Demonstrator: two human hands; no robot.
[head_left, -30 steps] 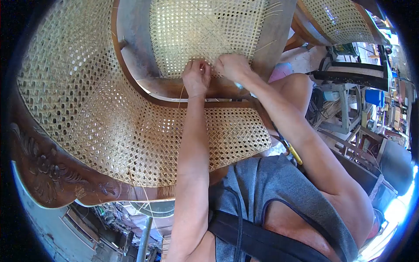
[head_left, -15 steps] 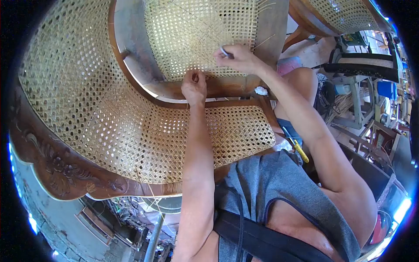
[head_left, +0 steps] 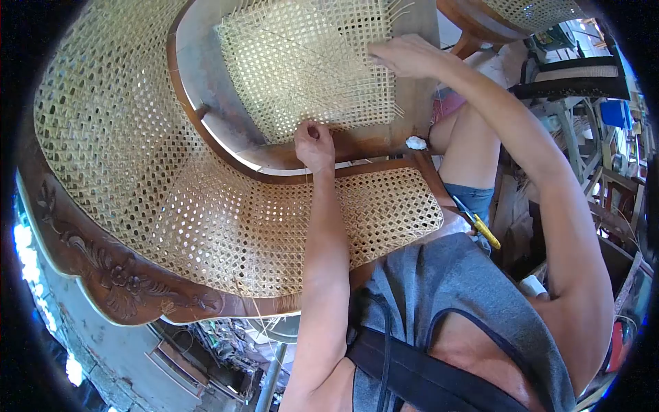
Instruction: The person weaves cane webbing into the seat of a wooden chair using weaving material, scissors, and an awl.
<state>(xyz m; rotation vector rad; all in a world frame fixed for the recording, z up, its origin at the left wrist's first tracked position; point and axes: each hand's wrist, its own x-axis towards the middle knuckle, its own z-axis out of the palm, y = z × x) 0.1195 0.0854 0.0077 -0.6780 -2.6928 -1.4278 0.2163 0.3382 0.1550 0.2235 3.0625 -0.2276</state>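
Note:
A woven cane seat panel (head_left: 302, 75) fills the middle of a wooden frame (head_left: 274, 156), loose strand ends sticking out along its right side. At the panel's lower edge is my left hand (head_left: 316, 147), thumb and fingers curled together in a pinch; a thin cane strand shows beside its wrist. My right hand (head_left: 408, 58) is over the panel's right edge with its fingers pressed together, palm downward. What the pinched fingers hold is too small to make out.
A woven cane chair back (head_left: 226, 213) with a carved wooden rail (head_left: 123, 281) curves around the left and front. A yellow-handled tool (head_left: 486, 232) lies near my lap. A white lump (head_left: 416, 143) sits at the frame's corner. Another cane chair (head_left: 528, 14) stands behind.
My right hand has moved up and right, from over the panel to its right edge. My left hand stays pinched at the lower edge. The whole view has shifted slightly.

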